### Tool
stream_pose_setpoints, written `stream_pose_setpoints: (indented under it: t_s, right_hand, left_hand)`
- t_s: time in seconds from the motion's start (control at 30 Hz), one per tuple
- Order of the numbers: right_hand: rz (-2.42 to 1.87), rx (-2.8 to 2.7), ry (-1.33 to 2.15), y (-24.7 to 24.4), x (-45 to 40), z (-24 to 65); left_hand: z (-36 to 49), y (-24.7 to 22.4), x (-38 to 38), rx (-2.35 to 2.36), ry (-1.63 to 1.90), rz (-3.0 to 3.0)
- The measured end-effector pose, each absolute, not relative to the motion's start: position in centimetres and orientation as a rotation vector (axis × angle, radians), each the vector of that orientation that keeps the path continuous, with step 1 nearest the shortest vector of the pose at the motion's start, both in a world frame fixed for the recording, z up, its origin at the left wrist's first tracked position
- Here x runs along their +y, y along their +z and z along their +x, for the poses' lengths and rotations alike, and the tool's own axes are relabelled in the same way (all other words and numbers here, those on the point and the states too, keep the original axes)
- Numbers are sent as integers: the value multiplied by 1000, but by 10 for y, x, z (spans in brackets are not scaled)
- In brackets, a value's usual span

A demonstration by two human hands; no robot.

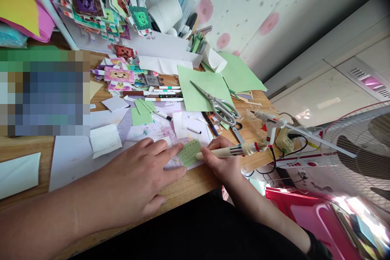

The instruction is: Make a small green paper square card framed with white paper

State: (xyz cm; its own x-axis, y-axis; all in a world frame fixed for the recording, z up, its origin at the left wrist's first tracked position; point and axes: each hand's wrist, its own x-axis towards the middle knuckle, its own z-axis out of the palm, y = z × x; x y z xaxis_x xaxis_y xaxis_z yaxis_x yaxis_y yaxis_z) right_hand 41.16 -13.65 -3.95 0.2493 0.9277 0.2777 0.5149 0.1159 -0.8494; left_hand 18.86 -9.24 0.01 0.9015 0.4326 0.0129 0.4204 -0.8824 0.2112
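Note:
A small green paper square (190, 151) lies near the table's front edge, covered with rows of small drawn circles. My left hand (152, 166) rests flat beside it, fingers stretched out, with the thumb and index finger touching its left side. In my right hand (224, 162) is a thick white multicolour pen (228, 151), held between thumb and fingers. The pen's tip meets the right part of the green square. Under the square lies white paper marked with colour stains.
Scissors (217, 105) lie on a green sheet (189, 89) behind the hands. A glue gun (268, 122) stands at the right table edge, near a fan (362, 146). Several markers (164, 96), paper scraps and coloured paper figures (118, 74) cover the back. A pixelated patch hides the left.

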Motion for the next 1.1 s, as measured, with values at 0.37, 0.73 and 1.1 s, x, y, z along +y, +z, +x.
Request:
stream_pose_setpoints:
  t_s: [0.37,0.73,1.1]
  right_hand:
    - [-1562,-1388,528,-40,-136,413]
    - [-1556,-1374,467,-40,-136,415]
    - [-1560,-1367,471,-38,-136,414]
  left_hand:
    - [190,1,-96,708,98,2845]
    - [190,3,-96,694,104,2870]
    - [188,-2,-91,630,115,2865]
